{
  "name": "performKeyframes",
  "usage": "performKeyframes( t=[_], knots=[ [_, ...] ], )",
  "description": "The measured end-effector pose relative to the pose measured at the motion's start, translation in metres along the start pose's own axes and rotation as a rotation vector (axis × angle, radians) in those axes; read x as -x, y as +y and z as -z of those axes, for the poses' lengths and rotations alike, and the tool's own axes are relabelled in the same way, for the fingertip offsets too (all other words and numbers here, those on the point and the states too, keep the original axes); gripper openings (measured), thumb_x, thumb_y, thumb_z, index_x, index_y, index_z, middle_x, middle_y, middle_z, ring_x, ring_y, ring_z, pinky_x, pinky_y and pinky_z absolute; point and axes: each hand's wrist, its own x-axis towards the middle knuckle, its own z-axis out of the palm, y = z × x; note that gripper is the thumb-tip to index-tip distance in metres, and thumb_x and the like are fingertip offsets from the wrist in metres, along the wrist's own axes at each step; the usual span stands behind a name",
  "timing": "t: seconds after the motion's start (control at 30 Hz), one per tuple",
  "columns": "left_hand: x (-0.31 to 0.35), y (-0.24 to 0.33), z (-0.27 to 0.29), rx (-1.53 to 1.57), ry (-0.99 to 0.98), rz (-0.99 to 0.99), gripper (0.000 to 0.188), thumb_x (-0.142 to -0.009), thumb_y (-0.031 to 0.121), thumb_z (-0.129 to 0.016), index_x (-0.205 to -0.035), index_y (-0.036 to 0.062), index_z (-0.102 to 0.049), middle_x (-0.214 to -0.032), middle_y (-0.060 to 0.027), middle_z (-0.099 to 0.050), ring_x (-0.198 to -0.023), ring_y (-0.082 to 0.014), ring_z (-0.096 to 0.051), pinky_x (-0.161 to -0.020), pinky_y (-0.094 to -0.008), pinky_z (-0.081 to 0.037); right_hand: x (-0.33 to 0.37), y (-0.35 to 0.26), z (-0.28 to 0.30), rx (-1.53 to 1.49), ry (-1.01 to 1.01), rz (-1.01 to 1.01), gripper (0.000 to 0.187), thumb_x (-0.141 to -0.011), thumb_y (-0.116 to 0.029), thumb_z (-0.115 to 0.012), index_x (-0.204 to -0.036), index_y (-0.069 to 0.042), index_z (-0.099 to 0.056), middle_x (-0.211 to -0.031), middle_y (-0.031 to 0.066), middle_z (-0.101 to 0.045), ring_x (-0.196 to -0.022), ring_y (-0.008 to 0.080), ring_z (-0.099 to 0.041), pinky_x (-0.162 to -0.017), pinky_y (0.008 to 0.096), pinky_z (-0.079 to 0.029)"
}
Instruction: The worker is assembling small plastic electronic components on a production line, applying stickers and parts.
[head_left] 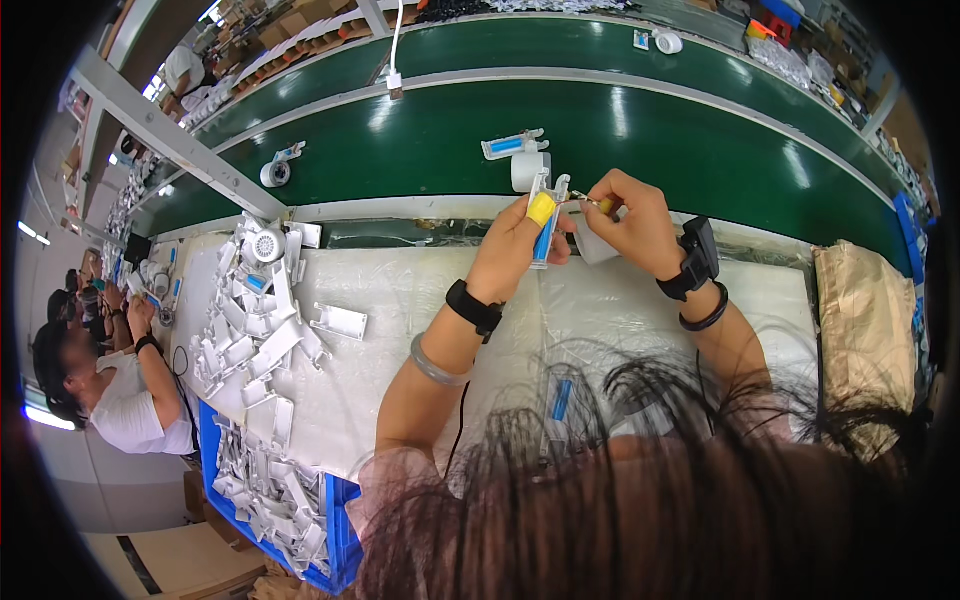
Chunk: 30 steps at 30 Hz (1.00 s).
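Holding, left hand (515, 240): fingers closed around a slim white plastic bracket (553, 222), a yellow cover (541, 208) on the thumb lying against its upper part.
Pinching, right hand (640, 228): thumb and finger drawn together on a small thin piece (580, 197), too blurred to identify, just beside the bracket's forked end.
Bracket place: between the hands, above the border of belt and worktop.
Bracket shape: smooth, narrow, channel-like, with a flat blue strip (543, 246) inside.
Long axis: running away from the person, forked end toward the belt and leaning slightly right.
Beside it: a smooth, rounded white part (597, 246), partly hidden by the right hand.
Conveyor belt (400, 150): glossy green; a second bracket (512, 146) lies crosswise near a white cylinder (528, 172).
Worktop (400, 275): wrinkled translucent sheeting, bearing a heap of angular white brackets (262, 335) at left.
Crate (345, 530): rigid blue plastic, filled with similar pieces (270, 495).
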Motion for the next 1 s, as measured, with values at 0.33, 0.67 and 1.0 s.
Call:
performKeyframes(
  t=[0.33,0.67,1.0],
  knots=[
    [-0.001,0.001,0.0,0.092,0.14,0.039,0.027,-0.097,0.027,-0.044,-0.108,0.004,-0.053,-0.085,-0.0069,-0.061,-0.059,-0.013,-0.057,-0.046,-0.0279,-0.049,0.007,-0.002,-0.014,-0.049,0.06,0.195,0.017,-0.08,-0.003,-0.07,-0.096,0.0,-0.064,-0.09,0.0101,-0.066,-0.081,0.0201,-0.064,-0.073,0.0286,-0.05],
    [0.0,-0.003,-0.006,-0.062,0.105,-0.141,0.031,-0.09,0.01,-0.04,-0.117,0.0017,-0.051,-0.087,-0.0079,-0.059,-0.06,-0.0119,-0.055,-0.046,-0.0259,-0.048,0.014,0.008,-0.02,-0.072,0.111,0.249,0.017,-0.08,-0.002,-0.068,-0.096,-0.005,-0.064,-0.09,0.0102,-0.067,-0.083,0.0266,-0.063,-0.073,0.0339,-0.048],
    [0.005,-0.007,-0.014,-0.238,0.118,-0.214,0.038,-0.082,0.002,-0.04,-0.118,0.0041,-0.05,-0.08,-0.0018,-0.055,-0.061,-0.0055,-0.049,-0.048,-0.0212,-0.044,0.01,0.001,-0.015,0.022,0.171,0.428,0.019,-0.073,0.0,-0.073,-0.09,-0.006,-0.066,-0.084,0.0096,-0.065,-0.078,0.0278,-0.061,-0.07,0.0348,-0.047]
  ],
)
